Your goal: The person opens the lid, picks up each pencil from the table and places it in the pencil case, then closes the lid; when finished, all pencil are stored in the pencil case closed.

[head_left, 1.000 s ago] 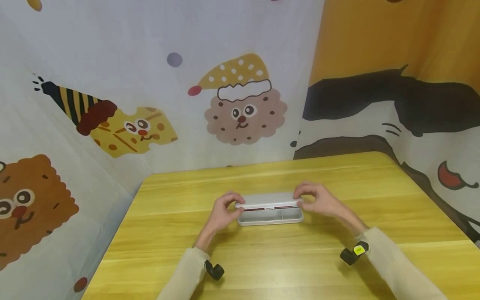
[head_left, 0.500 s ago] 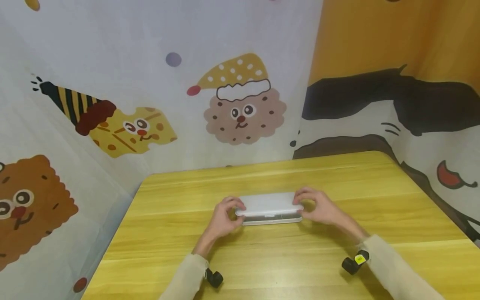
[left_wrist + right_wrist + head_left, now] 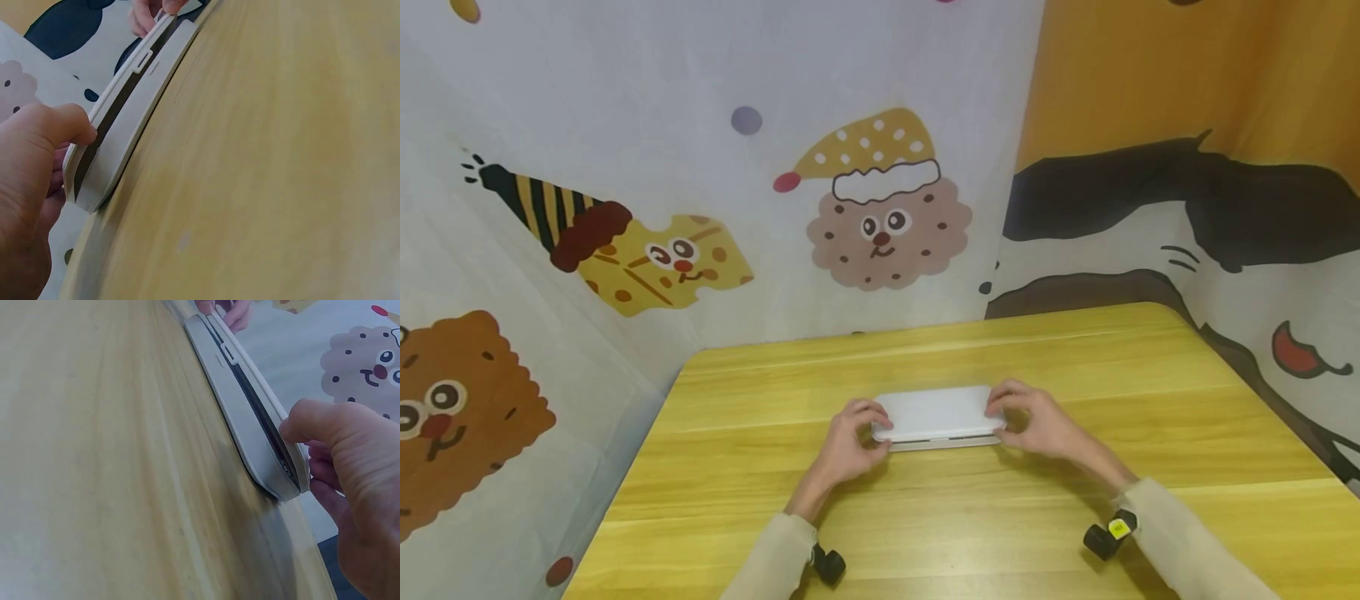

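Observation:
A long white pencil case [image 3: 936,413] lies on the table, its hinged lid lowered nearly onto the base. Along the front a narrow dark gap [image 3: 120,105] still shows between lid and base, and a small clasp tab [image 3: 230,354] sits mid-edge. My left hand [image 3: 847,439] pinches the lid's left end, thumb at the front edge and fingers on top. At the opposite end, my right hand [image 3: 1037,423] grips the lid in the same way, its thumb [image 3: 300,422] on the front edge. The inside of the case is mostly hidden.
The yellow wood-grain table [image 3: 955,517] ends at a rounded back edge. Behind it hangs a cloth [image 3: 662,75] printed with cartoon figures. A black camera [image 3: 829,565] is strapped to the left wrist, another black camera [image 3: 1105,540] to the right.
Both hands have swung the lid forward and down. The grey compartments and reddish strip seen inside a second ago are now covered, leaving a thin front gap.

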{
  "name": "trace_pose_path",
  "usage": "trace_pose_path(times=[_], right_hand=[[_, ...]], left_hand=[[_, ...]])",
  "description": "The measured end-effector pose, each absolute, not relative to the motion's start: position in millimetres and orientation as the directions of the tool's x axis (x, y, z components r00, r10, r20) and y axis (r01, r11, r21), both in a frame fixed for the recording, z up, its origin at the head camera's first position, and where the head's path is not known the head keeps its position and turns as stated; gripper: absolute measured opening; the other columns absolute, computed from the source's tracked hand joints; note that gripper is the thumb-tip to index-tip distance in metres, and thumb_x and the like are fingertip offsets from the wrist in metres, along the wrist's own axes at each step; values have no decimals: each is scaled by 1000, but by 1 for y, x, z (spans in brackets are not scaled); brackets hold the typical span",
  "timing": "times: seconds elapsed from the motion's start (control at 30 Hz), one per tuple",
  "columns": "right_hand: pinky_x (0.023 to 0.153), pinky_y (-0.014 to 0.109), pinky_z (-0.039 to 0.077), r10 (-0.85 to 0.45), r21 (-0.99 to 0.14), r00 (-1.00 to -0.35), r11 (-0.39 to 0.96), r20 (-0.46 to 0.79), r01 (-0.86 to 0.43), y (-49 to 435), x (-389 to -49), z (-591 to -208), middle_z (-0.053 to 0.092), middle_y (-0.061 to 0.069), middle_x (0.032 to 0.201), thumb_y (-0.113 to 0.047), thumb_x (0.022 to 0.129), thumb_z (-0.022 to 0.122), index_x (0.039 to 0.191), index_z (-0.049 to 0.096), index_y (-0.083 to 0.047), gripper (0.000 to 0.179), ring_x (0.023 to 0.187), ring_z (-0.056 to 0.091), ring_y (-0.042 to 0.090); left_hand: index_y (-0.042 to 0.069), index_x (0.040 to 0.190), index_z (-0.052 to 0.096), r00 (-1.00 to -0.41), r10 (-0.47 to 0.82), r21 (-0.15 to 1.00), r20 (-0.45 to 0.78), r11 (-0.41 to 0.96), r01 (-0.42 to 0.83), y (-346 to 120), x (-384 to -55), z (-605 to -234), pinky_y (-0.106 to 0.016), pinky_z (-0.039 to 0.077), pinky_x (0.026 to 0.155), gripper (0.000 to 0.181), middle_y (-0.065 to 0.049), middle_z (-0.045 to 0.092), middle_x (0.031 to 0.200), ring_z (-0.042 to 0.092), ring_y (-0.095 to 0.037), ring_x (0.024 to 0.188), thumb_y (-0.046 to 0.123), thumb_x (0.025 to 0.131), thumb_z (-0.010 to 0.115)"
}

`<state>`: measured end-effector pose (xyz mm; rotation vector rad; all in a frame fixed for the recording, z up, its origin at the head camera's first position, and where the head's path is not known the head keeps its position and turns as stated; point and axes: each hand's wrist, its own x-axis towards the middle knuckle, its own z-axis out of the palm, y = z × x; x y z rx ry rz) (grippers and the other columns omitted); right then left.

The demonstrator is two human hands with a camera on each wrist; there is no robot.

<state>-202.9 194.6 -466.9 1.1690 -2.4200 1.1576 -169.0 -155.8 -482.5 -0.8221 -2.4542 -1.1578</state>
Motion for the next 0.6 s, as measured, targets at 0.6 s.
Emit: trace_pose_path(times=[0.6], right_hand=[[98,41,51,-580,-499,-621,380,528,-779,195,-206,-473,67,3,109,4,64,86,94,76,-11,35,106,61,26]], left_hand=[[8,89,73,-717,413,502,562,519,692,-155,-170,-488,-38,53,93,27,-4,68,104,59,-23,104,0,67,86]])
